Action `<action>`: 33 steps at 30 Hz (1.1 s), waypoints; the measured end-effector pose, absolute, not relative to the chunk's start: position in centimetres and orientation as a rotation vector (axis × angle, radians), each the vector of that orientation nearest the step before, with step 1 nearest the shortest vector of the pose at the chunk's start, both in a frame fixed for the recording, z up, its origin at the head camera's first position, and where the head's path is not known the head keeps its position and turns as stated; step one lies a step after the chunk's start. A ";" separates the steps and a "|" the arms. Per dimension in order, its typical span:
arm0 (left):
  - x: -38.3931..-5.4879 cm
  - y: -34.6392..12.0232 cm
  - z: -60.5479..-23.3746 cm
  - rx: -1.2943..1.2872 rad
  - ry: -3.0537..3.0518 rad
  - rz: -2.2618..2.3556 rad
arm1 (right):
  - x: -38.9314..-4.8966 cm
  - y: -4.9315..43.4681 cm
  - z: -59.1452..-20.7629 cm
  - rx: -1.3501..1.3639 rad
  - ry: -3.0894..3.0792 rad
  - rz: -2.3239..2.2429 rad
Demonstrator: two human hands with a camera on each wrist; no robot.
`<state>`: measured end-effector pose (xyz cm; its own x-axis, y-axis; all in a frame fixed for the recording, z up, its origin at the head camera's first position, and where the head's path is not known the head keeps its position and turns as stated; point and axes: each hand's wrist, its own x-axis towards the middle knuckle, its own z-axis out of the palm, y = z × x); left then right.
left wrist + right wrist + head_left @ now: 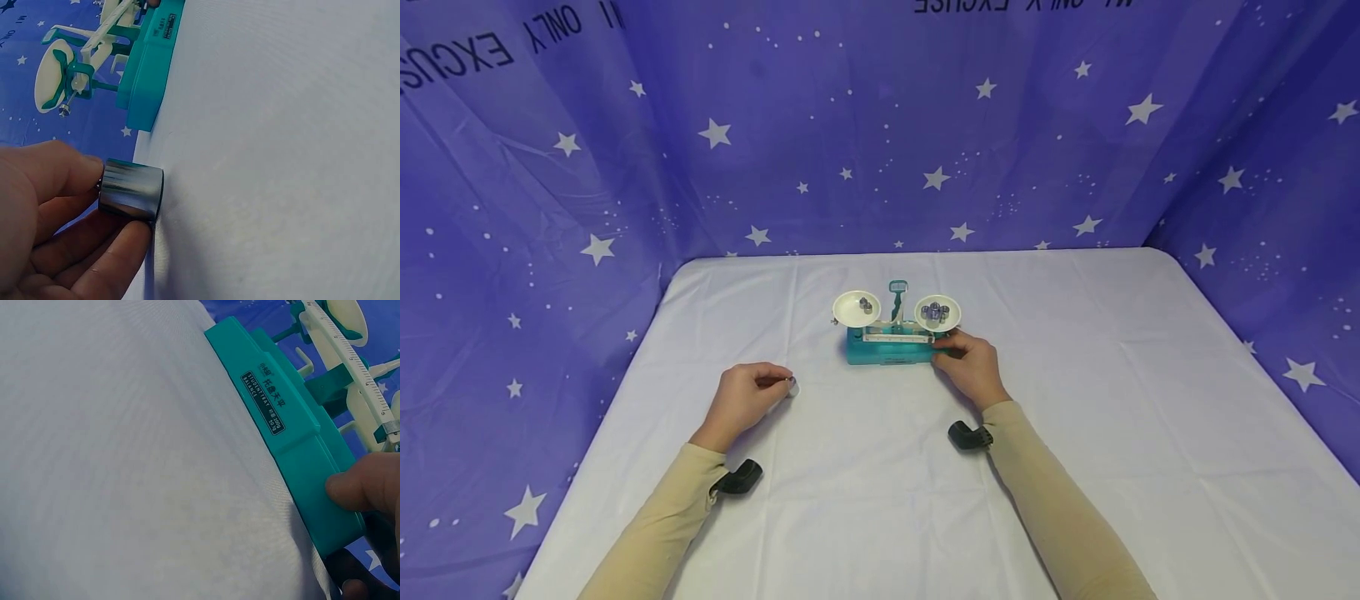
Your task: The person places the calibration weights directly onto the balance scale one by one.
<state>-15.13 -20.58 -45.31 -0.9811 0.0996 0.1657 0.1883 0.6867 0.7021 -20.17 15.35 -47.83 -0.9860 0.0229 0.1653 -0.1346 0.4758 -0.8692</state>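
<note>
A teal tray balance [883,352] stands near the middle of the table, its label facing front. Its left pan [846,313] carries a small group of metal weights [866,307]; several more weights [935,312] sit together in the right pan [953,318]. My left hand [748,398] pinches a shiny cylindrical weight [130,190] by its top, to the left of the balance and low over the cloth. My right hand [973,367] grips the right end of the balance's base, thumb [350,487] on the front face. Its other fingers are partly hidden behind the base.
A white cloth covers the table [880,483]. Purple star-printed curtain [880,150] hangs behind and at both sides. Black curved devices [741,477] are at both wrists. The balance's pointer scale [898,287] rises between the pans.
</note>
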 end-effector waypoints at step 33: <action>-15.1 -20.8 -45.5 -0.208 -2.780 -1.233 | -20.0 15.3 -47.8 0.134 -2.539 1.524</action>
